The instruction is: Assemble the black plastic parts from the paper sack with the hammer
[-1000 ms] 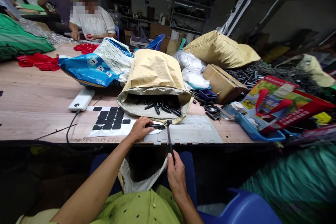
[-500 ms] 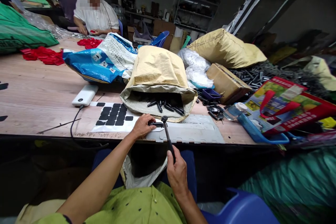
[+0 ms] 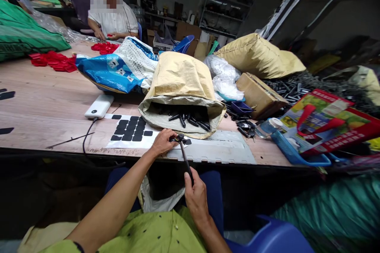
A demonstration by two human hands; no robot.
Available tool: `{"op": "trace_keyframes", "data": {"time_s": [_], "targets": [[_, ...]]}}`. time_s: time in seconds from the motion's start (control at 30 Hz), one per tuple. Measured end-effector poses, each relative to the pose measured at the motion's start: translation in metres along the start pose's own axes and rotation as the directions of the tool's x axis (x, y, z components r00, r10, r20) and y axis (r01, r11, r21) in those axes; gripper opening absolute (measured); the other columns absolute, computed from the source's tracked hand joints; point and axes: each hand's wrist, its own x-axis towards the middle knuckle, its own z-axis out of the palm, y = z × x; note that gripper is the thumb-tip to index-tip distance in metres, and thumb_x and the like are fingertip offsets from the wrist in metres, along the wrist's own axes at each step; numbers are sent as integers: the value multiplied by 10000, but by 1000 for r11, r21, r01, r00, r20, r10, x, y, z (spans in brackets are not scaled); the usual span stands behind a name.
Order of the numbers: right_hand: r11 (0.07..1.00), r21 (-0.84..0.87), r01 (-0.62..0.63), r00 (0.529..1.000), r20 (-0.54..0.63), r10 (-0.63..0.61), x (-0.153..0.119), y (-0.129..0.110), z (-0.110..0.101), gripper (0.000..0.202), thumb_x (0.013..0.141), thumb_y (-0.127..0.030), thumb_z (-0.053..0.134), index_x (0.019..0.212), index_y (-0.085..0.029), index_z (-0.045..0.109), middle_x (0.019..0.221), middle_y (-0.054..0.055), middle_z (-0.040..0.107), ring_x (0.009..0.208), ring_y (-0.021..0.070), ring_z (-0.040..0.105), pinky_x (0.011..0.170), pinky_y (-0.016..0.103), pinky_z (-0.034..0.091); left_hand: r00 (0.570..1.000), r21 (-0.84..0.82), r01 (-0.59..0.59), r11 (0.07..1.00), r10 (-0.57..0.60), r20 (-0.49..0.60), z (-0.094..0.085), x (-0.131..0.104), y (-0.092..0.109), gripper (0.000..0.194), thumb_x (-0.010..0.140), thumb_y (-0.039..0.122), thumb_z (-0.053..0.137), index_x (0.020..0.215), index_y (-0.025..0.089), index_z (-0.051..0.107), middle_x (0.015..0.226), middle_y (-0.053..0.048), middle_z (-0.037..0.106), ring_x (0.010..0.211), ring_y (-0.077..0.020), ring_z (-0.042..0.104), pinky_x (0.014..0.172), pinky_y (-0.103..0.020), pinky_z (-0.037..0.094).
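My left hand (image 3: 162, 142) rests at the table's front edge, its fingers closed on a small black piece (image 3: 187, 141) that lies on a grey sheet (image 3: 219, 148). In my right hand (image 3: 196, 195) is a hammer (image 3: 184, 156) with a dark handle, a thin shaft and a round dark head. Its head is at the black piece, close beside my left fingertips; whether they touch cannot be made out. Just behind, an open paper sack (image 3: 184, 75) lies with its mouth toward me, several black tubular pieces (image 3: 194, 121) inside.
Left of my hand is a white sheet (image 3: 142, 143) with black rounded stickers (image 3: 127, 130), and a white power bank (image 3: 99, 106) with a cable. A bottle (image 3: 269, 126), a blue tray (image 3: 289, 150) and a red bag (image 3: 329, 122) stand right. Across the table sits a person in white (image 3: 114, 17).
The hammer's head has moved left and slightly down, from above the black piece to right beside my left fingertips. My left hand stays in place; the whole view has shifted slightly.
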Motion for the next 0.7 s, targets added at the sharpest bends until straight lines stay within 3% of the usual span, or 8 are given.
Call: {"op": "trace_keyframes", "data": {"time_s": [0.17, 0.3, 0.5, 0.7], "targets": [[961, 234, -146, 989, 2, 150, 2, 0, -2, 469, 904, -567, 562, 1142, -190, 709, 691, 5, 643, 575, 153, 568, 518, 249, 452, 1000, 6, 15, 1000, -15, 11, -1, 0, 1, 185, 727, 216, 739, 909, 214, 707, 891, -12, 666, 904, -208, 553, 819, -323, 444], [818, 466, -338, 938, 100, 331, 9, 1, -3, 536, 854, -670, 571, 1086, -193, 648, 631, -60, 510, 410, 80, 375, 339, 206, 298, 1000, 41, 12, 999, -13, 12, -2, -1, 3, 203, 735, 241, 739, 933, 212, 708, 901, -18, 665, 905, -214, 552, 824, -332, 449], [573, 652, -496, 853, 242, 463, 15, 0, -3, 623, 745, -695, 679, 1083, -177, 609, 616, -66, 529, 394, 62, 370, 321, 186, 292, 999, 81, -14, 997, 11, 31, -1, -1, 3, 195, 780, 291, 714, 961, 221, 726, 910, -26, 663, 909, -220, 550, 819, -339, 438], [471, 699, -538, 825, 322, 464, 16, 1, -6, 627, 702, -667, 748, 1072, -178, 617, 610, -66, 545, 393, 57, 379, 332, 182, 284, 998, 91, -30, 995, 24, 62, -2, 0, -1, 207, 846, 349, 656, 985, 217, 732, 909, -34, 648, 908, -224, 536, 820, -348, 421]]}}
